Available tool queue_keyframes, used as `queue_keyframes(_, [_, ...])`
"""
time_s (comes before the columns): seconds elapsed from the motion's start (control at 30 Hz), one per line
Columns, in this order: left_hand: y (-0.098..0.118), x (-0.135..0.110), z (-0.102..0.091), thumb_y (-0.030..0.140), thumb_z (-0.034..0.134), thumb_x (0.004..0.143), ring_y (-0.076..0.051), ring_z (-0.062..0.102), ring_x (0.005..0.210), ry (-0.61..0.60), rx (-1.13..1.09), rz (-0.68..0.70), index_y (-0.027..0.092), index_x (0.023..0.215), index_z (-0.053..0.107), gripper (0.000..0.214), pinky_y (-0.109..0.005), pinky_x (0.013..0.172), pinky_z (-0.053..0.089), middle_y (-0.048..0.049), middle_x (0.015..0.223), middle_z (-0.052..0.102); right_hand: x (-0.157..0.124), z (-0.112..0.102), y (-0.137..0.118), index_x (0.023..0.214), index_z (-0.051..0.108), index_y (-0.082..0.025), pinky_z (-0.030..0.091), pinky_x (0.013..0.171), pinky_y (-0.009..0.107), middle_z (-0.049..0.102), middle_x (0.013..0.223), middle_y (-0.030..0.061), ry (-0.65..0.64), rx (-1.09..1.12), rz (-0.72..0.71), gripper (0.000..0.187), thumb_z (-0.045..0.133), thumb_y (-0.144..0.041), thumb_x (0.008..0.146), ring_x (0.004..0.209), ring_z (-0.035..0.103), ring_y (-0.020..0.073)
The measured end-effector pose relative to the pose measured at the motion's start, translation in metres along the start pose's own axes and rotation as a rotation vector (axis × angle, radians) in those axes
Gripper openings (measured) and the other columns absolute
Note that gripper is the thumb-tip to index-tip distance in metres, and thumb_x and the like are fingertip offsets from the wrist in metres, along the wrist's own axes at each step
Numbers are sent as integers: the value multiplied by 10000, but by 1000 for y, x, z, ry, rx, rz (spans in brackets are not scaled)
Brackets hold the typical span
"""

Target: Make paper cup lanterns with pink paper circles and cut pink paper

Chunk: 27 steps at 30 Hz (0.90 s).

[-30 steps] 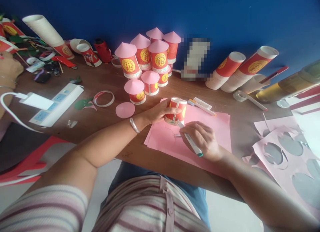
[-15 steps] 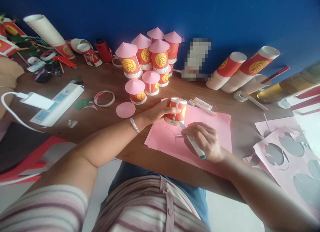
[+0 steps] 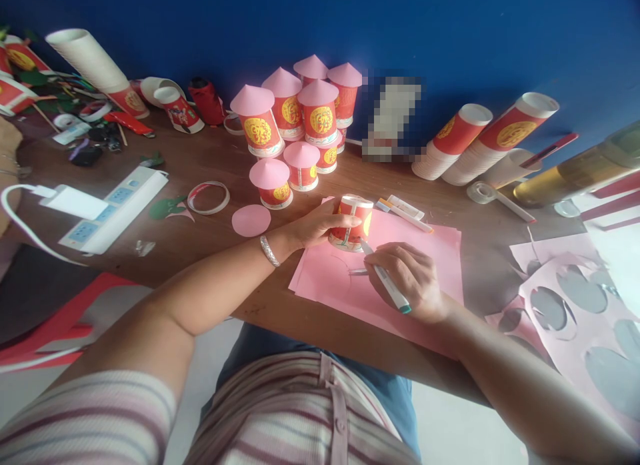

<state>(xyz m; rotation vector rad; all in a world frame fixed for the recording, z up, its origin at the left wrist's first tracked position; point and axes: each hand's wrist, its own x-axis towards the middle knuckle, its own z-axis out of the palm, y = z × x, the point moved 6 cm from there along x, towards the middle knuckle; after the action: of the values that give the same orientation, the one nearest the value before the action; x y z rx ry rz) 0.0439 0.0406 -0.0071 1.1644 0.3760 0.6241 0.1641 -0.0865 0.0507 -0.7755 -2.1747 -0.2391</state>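
My left hand (image 3: 320,226) is closed round a red paper cup (image 3: 353,235) with a white rim and yellow print. In my right hand (image 3: 407,278) is a white marker pen (image 3: 393,290) with a green end; its tip is at the cup's lower edge. Part of another tool, with greyish prongs, shows under the right fingers, mostly hidden. Beneath the hands lie pink paper sheets (image 3: 440,265) with a faint curved line drawn on them. A pink paper disc (image 3: 251,221) rests left of the cup.
Several cups with pink cone roofs (image 3: 283,105) are stacked at the back. Cup stacks (image 3: 460,141) lean at the right, near a tape roll (image 3: 483,193). A power strip (image 3: 117,205) lies left, cut pink scraps (image 3: 565,305) right. Markers (image 3: 405,213) lie behind the sheets.
The marker and my right hand have shifted very slightly at the cup's lower edge. The cut pink scraps at the right have moved a little. My left hand keeps its hold on the cup.
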Motion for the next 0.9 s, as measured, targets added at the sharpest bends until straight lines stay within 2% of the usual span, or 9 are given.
queue_keyframes(0.23, [1,0,1,409,826,798,-158,657,740,-8,17,17,145,923,690,322,-290,692,543,-48,824,687,0,1,-1,1103,601,-205,589,668,308,677,800,7,-22,3,0,214,626,-55,952,692,661,154])
queue_keyframes(0.57, [0,0,1,398,833,795,-146,645,742,-14,5,-2,142,929,678,327,-275,699,544,-45,828,677,2,-1,-1,1084,601,-152,583,659,323,676,788,32,-12,8,-14,215,662,-22,924,681,658,172])
queue_keyframes(0.9, [0,1,0,396,826,806,-144,652,739,-20,2,10,149,943,689,315,-273,697,546,-39,830,682,2,-1,-1,1087,598,-153,594,671,328,683,796,37,-10,14,-13,224,666,-19,921,689,666,175])
